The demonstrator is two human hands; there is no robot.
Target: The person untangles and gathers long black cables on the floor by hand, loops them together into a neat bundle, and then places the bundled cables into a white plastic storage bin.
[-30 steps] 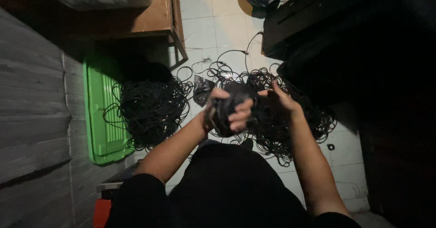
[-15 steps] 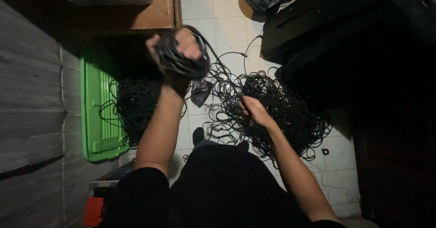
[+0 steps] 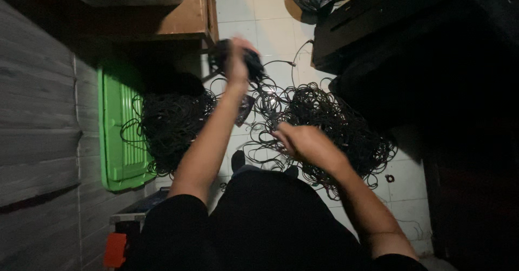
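Cable bundle raised at arm's length, left hand clamped round it, strands trailing down to the floor. Right hand lower and nearer the body, over the right cable pile; fingers blurred, cannot tell their state. 2nd pile lies in the green bin, left of both hands.

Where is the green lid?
In the head view, the green lid lies on the floor at the left, beside the grey wall, partly under a pile of black cables.
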